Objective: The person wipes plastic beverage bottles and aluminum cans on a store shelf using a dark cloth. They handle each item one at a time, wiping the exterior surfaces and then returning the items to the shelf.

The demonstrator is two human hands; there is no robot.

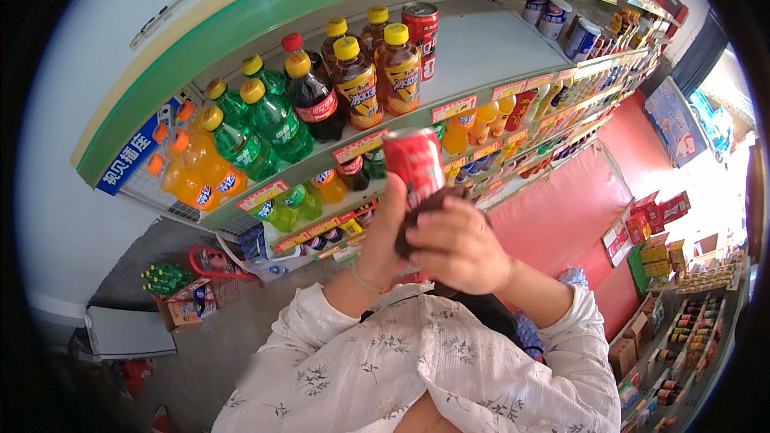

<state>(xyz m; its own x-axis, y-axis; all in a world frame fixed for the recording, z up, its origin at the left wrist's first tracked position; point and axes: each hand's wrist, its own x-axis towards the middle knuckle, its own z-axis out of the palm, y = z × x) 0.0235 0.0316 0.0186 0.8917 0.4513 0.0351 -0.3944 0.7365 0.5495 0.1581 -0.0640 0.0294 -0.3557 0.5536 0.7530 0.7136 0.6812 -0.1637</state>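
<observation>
My left hand [380,237] grips a red drink can [414,159], its thumb up along the can's side. Against the can's lower part, my right hand [460,246] presses a dark brown cloth [448,197]; the can's base is hidden behind cloth and fingers. Both hands and the can look slightly blurred. Beyond them, a similar red can [421,33] stands upright on the top visible shelf [481,48]. Beside it are several brown tea bottles [359,87] with yellow caps, a dark cola bottle [316,105], several green soda bottles [277,123] and orange soda bottles [201,162].
Price tags line the shelf's front edge [361,145], and lower shelves hold more drinks. Metal tins [553,18] stand farther right. A red shopping basket [222,264] and a cardboard box [183,307] sit on the floor to the left. Another stocked shelf [680,343] runs along the right.
</observation>
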